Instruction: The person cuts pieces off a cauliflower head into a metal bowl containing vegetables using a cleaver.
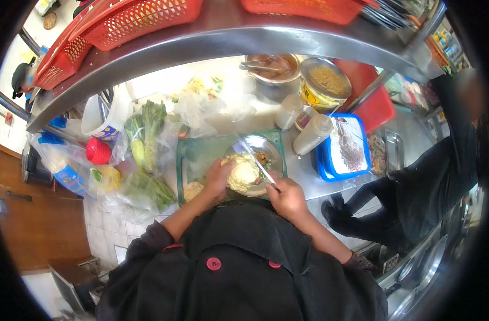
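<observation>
My left hand (219, 179) is closed around a pale cauliflower head (243, 174). My right hand (288, 199) grips a knife (259, 165), whose blade runs along the cauliflower's upper right side. Both are over a round metal bowl (274, 148) holding small chopped food in mixed colours. Beneath the bowl lies a green cutting board (189, 155). Another pale cauliflower piece (192, 191) rests on the board's near left corner, beside my left hand. The palm side of each hand is hidden.
Bagged leafy greens (144, 136) stand left of the board. On the right are squeeze bottles (314, 134) and a blue-rimmed tub (349, 144). A steel shelf (244, 41) with red baskets (143, 24) overhangs the counter. A person in dark clothes (426, 182) stands close on the right.
</observation>
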Motion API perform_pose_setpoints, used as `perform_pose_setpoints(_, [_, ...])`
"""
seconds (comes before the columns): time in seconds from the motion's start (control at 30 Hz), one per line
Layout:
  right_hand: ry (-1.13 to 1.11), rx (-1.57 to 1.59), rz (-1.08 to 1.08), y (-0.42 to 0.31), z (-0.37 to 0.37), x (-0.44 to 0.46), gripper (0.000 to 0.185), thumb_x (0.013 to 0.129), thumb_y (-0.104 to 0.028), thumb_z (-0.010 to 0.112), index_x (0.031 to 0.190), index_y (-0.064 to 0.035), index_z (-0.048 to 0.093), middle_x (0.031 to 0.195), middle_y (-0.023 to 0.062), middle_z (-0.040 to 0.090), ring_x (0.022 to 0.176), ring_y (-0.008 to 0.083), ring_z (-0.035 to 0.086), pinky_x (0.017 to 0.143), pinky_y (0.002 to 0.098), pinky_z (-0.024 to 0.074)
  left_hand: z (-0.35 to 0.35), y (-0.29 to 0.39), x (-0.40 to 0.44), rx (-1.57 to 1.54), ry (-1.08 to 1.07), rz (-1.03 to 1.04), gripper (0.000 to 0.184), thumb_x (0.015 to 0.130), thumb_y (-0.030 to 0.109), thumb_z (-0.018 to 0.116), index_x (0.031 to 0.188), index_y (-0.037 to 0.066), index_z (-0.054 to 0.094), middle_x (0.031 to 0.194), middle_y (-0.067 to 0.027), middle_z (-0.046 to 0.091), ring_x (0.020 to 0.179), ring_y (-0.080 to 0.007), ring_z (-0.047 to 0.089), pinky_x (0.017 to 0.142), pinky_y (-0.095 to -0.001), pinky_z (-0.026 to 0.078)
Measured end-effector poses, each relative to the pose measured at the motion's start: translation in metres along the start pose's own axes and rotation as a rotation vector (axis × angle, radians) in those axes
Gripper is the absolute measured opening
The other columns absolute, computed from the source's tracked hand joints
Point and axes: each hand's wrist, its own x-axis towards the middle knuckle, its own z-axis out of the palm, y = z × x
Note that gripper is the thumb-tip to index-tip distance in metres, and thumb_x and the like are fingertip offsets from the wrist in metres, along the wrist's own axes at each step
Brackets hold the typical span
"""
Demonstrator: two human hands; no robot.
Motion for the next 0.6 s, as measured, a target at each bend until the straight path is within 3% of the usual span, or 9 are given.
perform_pose_setpoints(0.07, [-0.013,0.057,0.055,-0.002,-0.011,0.000,0.034,0.089,-0.018,0.067,0.121,-0.0082,0.069,0.090,0.0214,0.069,0.081,0.0376,0.067,0.074,0.0428,0.0547,-0.004,0.013,-0.001,-0.538,-0.209,-0.069,0.035,0.097,0.021,0.056,0.122,-0.004,0.054,0.113,-0.0146,0.065,0.099,-0.0232,0.067,0.088,-0.0374,0.055])
perform_pose_setpoints(0.1, [-0.025,0.113,0.114,-0.003,-0.017,-0.001,0.033,0.089,-0.017,0.067,0.121,-0.0068,0.069,0.094,0.0229,0.069,0.084,0.0379,0.068,0.076,0.0420,0.0545,-0.005,0.019,-0.002,-0.538,-0.204,-0.070,0.035,0.097,0.021,0.056,0.122,-0.004,0.054,0.113,-0.0146,0.065,0.099,-0.0232,0.067,0.088,-0.0374,0.055])
perform_pose_setpoints(0.3, [-0.001,0.061,-0.111,-0.005,-0.035,-0.011,0.036,0.086,-0.015,0.071,0.121,-0.0059,0.067,0.082,0.0178,0.066,0.072,0.0350,0.064,0.067,0.0424,0.0525,-0.010,0.023,0.002,-0.596,-0.285,-0.034,0.039,0.101,0.019,0.042,0.132,-0.004,0.048,0.124,-0.0199,0.062,0.112,-0.0304,0.064,0.098,-0.0425,0.053])
perform_pose_setpoints(0.37, [-0.001,0.023,-0.177,-0.006,-0.035,-0.013,0.037,0.085,-0.014,0.072,0.121,-0.0068,0.068,0.079,0.0164,0.064,0.069,0.0343,0.063,0.063,0.0426,0.0518,-0.011,0.024,0.000,-0.603,-0.264,-0.036,0.040,0.098,0.016,0.051,0.134,-0.002,0.046,0.122,-0.0156,0.062,0.111,-0.0260,0.063,0.098,-0.0403,0.051])
perform_pose_setpoints(0.6, [0.035,-0.131,-0.368,-0.002,-0.028,-0.014,0.040,0.080,-0.012,0.075,0.120,-0.0116,0.069,0.068,0.0093,0.054,0.058,0.0299,0.057,0.052,0.0412,0.0483,-0.010,0.039,-0.010,-0.498,-0.197,0.035,0.040,0.094,0.009,0.057,0.133,0.002,0.049,0.122,-0.0119,0.062,0.111,-0.0230,0.062,0.097,-0.0374,0.050])
